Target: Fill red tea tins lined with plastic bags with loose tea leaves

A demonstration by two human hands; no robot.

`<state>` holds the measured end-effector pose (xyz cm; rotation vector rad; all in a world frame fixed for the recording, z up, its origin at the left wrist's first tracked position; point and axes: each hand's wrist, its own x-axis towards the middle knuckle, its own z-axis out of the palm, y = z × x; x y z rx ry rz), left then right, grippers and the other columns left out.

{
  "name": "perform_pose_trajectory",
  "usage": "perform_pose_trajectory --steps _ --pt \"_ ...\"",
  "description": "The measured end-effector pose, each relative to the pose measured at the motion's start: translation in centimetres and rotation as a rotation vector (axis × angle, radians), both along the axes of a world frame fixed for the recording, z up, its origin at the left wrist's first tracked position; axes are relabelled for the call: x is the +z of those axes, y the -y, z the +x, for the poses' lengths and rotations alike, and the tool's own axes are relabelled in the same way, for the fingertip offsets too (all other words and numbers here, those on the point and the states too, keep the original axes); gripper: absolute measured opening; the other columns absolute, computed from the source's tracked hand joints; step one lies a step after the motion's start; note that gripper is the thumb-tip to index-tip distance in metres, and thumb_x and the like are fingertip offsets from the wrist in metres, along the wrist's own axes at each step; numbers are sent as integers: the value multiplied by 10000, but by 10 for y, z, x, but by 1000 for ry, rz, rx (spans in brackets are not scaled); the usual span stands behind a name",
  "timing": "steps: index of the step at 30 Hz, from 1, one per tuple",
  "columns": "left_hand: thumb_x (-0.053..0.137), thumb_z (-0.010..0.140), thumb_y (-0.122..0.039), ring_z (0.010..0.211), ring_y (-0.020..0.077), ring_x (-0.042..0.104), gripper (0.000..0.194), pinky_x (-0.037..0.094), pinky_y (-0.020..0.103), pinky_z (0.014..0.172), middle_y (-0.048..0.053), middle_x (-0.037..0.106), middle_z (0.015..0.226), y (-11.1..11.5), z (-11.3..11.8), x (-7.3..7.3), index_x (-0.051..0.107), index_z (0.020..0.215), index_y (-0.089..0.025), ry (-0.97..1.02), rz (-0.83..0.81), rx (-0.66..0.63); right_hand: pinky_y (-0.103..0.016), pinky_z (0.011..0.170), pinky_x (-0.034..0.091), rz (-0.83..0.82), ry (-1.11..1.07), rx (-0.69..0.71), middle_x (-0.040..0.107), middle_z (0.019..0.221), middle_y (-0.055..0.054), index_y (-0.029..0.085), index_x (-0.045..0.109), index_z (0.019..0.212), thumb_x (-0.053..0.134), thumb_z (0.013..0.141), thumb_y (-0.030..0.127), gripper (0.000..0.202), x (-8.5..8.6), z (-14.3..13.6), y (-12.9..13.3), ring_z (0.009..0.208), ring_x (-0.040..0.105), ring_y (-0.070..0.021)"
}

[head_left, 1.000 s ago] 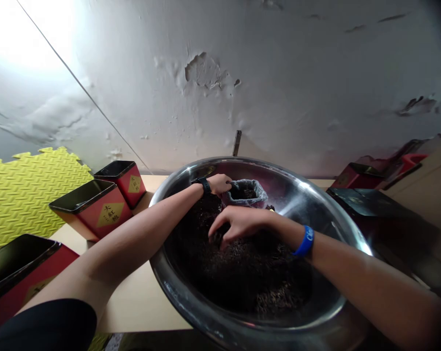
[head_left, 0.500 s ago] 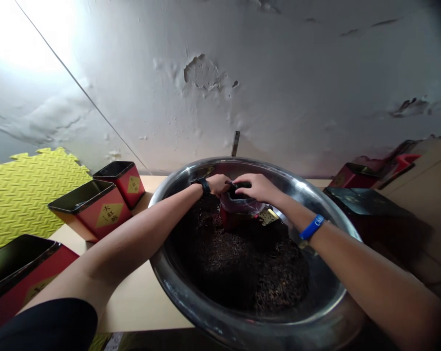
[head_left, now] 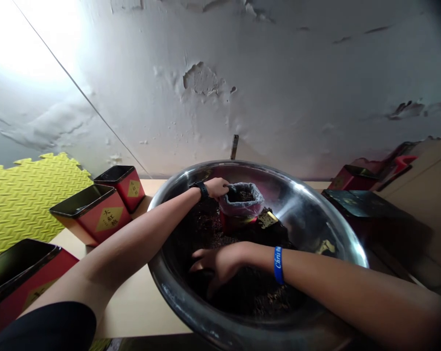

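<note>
Clearly, the left hand (head_left: pixel 217 187) grasps a plastic-lined tin (head_left: pixel 230 223); the right hand (head_left: pixel 223 263) splays over coarse leaves (head_left: pixel 273 302).

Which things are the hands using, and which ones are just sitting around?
Being used:
- lined red tin, with the left hand at its rim
- dark loose bits, with the right hand among them
- big metal bowl around both

Just sitting around, I think:
- open red tins on the left, untouched
- yellow mat
</note>
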<state>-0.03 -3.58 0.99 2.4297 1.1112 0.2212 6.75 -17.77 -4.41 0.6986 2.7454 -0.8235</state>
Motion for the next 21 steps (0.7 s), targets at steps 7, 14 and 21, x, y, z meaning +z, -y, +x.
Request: perform_pose_trajectory --steps 7,14,21 --pt "394 743 -237 461 65 554 297 404 123 446 7 630 689 -3 1 -2 618 927 -170 -14 5 5 -209 731 410 -186 293 113 598 1060 -20 198 570 1093 692 537 287 576 -2 3 -3 913 547 -172" --pt "386 738 -218 465 76 552 294 401 135 438 12 626 675 0 0 1 616 912 -157 -12 16 -4 -188 693 394 -54 -59 14 643 921 -16 158 614 1028 641 631 285 418 60 25 -13 776 562 -124" --pt "494 708 -227 545 109 570 240 410 148 484 70 642 725 9 0 9 624 863 -97 3 16 -26 -251 766 417 184 -453 -473 638 914 -5 215 618 1003 604 650 257 356 106 75 -29 849 563 -152"
